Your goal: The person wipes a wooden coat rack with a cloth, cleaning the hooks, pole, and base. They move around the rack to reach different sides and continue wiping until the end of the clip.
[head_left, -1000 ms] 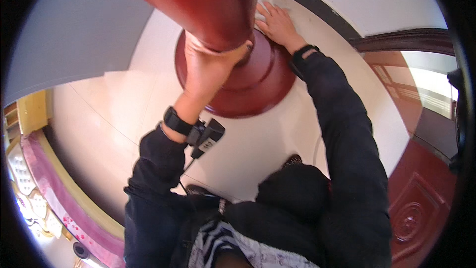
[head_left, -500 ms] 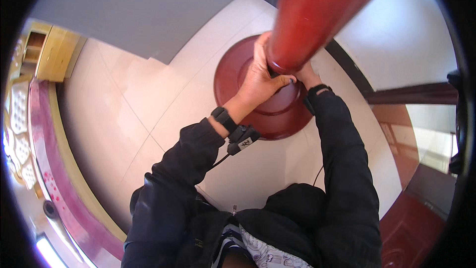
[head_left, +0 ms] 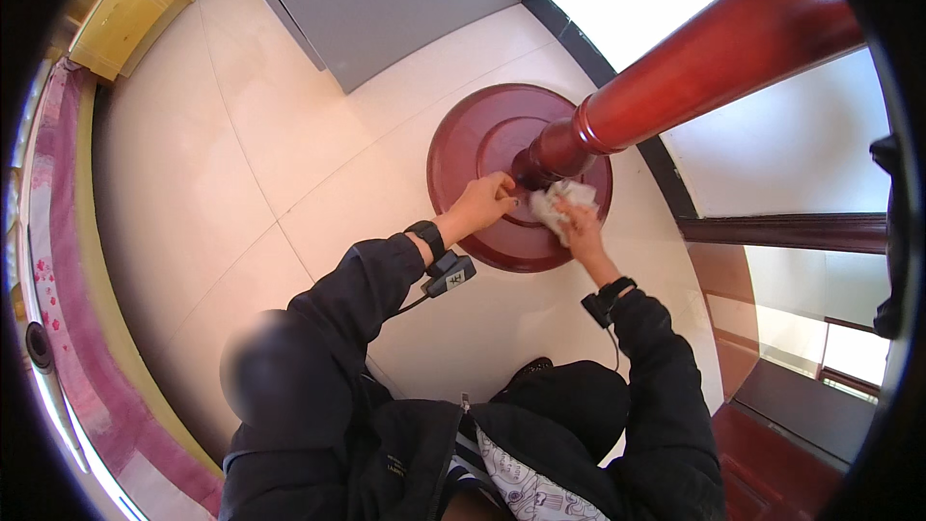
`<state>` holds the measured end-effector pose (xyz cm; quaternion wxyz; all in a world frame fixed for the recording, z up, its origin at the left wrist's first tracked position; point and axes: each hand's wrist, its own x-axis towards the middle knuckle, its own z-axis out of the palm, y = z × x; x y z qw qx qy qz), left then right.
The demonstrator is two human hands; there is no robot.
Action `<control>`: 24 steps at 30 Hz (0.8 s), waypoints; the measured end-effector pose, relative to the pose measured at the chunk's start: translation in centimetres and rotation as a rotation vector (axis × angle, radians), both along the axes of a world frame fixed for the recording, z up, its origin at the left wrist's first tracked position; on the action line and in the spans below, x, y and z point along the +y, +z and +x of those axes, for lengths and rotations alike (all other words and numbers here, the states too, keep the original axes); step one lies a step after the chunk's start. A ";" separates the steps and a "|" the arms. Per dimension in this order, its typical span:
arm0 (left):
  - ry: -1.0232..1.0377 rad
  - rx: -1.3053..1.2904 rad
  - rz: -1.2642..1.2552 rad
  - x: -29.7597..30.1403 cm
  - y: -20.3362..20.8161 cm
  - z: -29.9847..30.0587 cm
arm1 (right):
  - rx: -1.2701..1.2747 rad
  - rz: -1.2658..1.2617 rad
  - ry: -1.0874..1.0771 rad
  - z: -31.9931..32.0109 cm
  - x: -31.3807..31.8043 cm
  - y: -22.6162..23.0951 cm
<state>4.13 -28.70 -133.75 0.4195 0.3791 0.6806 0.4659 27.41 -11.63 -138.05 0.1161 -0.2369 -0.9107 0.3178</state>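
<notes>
A dark red, glossy post (head_left: pixel 714 63) with a turned lower end rises from a round red base (head_left: pixel 463 145) on the floor. My right hand (head_left: pixel 582 229) grips a crumpled whitish cloth (head_left: pixel 559 207), slightly blurred, against the base at the right of the post's foot. Just left of that foot is my left hand (head_left: pixel 482 205), above the base. Its fingers are curved with a gap from the thumb, and nothing shows between them; whether the fingertips touch the post I cannot tell. Black bands with small dark boxes sit on both wrists.
A grey panel (head_left: pixel 405 0) stands beyond the base. At the left is a bed edge with a pink-purple cover (head_left: pixel 82 328), and a light wooden cabinet (head_left: pixel 125 19) stands at the far left. Dark red wooden furniture (head_left: pixel 786 468) is at the lower right.
My left hand has come off the post's lower end, down and left. My right hand, formerly mostly behind the post, now shows with the cloth. The view has shifted, and more of the post's foot shows.
</notes>
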 end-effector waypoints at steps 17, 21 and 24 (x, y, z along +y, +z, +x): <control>0.595 -0.723 0.043 -1.9 4.5 -4.0 | 0.010 -0.426 -0.043 -8.3 -6.0 9.8; 0.466 0.102 0.173 -0.2 1.9 -2.3 | -0.029 0.248 0.030 -4.0 -4.0 6.7; 0.201 0.575 0.086 1.1 0.3 0.8 | -0.040 0.157 -0.138 -2.4 -3.2 5.5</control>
